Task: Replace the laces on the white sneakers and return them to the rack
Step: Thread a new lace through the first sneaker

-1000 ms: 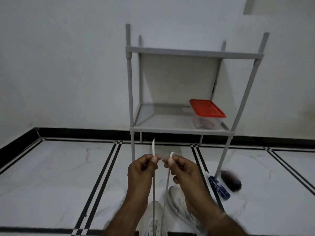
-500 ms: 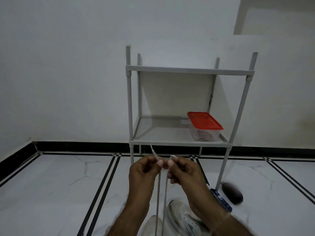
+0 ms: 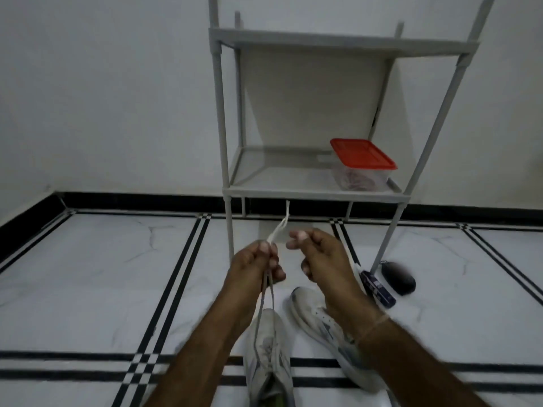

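White marble floor under me, my left hand [image 3: 258, 259] pinches both ends of the white flat lace [image 3: 277, 230] above the nearer white sneaker [image 3: 269, 356], my right hand [image 3: 317, 254] loosely curled and empty; next, I judge, tying.

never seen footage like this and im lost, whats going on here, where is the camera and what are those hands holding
There is no machine here. The camera sits on a person's head and looks forward and down, so you see their own two bare arms reaching into the picture from the bottom.

The left hand pinches both ends of a white lace, which runs down to the near white sneaker on the tiled floor. The right hand is beside it with fingers curled; it appears to hold nothing.

A second white sneaker lies tilted to the right, partly under the right arm. Behind stands a grey rack with a red-lidded clear box on its lower shelf. By the rack's right leg lie a dark rounded object and a dark blue packet; I cannot tell what they are.
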